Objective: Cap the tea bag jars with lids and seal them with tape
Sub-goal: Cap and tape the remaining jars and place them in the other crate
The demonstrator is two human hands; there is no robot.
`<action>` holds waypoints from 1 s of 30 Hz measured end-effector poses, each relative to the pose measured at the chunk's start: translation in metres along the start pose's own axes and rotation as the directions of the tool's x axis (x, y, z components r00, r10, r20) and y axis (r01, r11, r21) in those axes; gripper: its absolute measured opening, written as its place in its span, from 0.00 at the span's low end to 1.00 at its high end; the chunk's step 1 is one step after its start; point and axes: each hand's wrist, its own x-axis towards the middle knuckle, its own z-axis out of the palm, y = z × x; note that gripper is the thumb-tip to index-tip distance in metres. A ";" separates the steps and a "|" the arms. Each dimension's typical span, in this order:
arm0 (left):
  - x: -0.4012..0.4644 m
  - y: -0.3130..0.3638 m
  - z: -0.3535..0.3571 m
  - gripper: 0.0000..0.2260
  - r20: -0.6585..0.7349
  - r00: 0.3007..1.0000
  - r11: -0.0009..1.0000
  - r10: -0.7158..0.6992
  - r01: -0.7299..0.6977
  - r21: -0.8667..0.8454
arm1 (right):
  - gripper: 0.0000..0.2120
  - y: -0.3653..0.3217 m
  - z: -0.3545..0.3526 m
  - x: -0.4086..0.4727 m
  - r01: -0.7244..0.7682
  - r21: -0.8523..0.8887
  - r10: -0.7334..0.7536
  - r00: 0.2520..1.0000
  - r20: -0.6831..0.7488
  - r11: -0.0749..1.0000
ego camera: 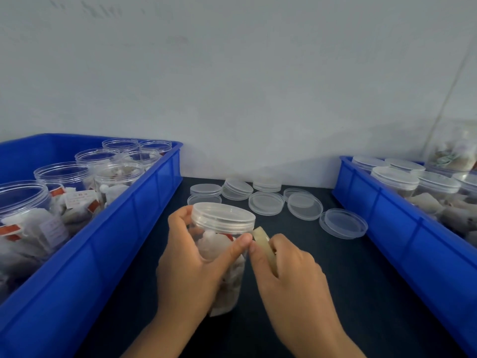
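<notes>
Blue crates flank my dark worktop (335,280): left crate (108,254) holds uncapped jars, right crate (413,241) capped ones. Between them, near the front edge, my left hand (191,270) wraps the capped tea bag jar (222,244) to steady it, thumb pinning the tape end; my right hand (286,275) grips the tape roll (263,241). Spare lids (265,202) wait behind.

Left hand (191,264) grips capped jar (222,257) of tea bags, thumb pressed just below lid (223,214). Right hand (289,275) holds tape roll (263,241) edge-on against jar side, beside left thumb. Loose clear lids (265,202) scattered on dark table (335,267) behind jar. Left blue bin (108,241): open jars (62,177) with tea bags. Right blue bin (413,233): lidded jars (395,179). Pale wall (232,86) behind.
</notes>
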 end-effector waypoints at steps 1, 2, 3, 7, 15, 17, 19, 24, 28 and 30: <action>0.000 -0.001 0.001 0.41 -0.006 1.000 1.000 -0.012 0.012 -0.020 | 0.21 -0.001 0.002 -0.001 -0.002 0.039 0.002 1.000 0.007 0.999; 0.000 -0.002 0.001 0.41 -0.012 1.000 0.998 -0.028 0.028 -0.047 | 0.21 -0.001 0.003 -0.002 0.007 0.061 -0.008 1.000 0.006 0.998; 0.001 -0.003 0.001 0.41 -0.017 0.999 0.996 -0.048 0.046 -0.077 | 0.21 -0.002 0.004 -0.002 0.025 0.066 -0.025 1.000 -0.001 0.998; 0.002 -0.005 0.000 0.43 -0.010 0.997 0.991 -0.081 0.079 -0.110 | 0.26 -0.004 0.002 -0.003 0.077 0.077 -0.076 0.997 -0.011 0.994; 0.008 -0.006 0.000 0.40 0.000 0.996 0.986 -0.091 0.090 -0.138 | 0.20 0.000 -0.004 0.001 0.100 0.039 -0.101 0.995 0.025 0.994; 0.009 -0.007 -0.001 0.37 0.017 0.996 0.983 -0.088 0.089 -0.159 | 0.22 0.000 -0.010 0.002 0.119 -0.024 -0.118 0.993 0.031 0.993; 0.010 -0.008 -0.002 0.37 0.033 0.996 0.977 -0.087 0.092 -0.193 | 0.26 0.002 -0.017 0.005 0.137 -0.103 -0.138 0.990 -0.002 0.985; 0.013 -0.010 -0.004 0.39 0.096 0.993 0.980 -0.067 0.084 -0.182 | 0.30 0.014 -0.030 0.013 0.161 -0.207 -0.173 0.984 -0.040 0.965; 0.015 -0.010 -0.005 0.39 0.158 0.985 0.968 -0.074 0.109 -0.228 | 0.29 0.023 -0.034 0.019 0.199 -0.212 -0.202 0.979 0.006 0.957; 0.016 -0.008 -0.005 0.38 0.206 0.975 0.955 -0.082 0.136 -0.263 | 0.29 0.028 -0.035 0.022 0.193 -0.194 -0.189 0.981 0.042 0.962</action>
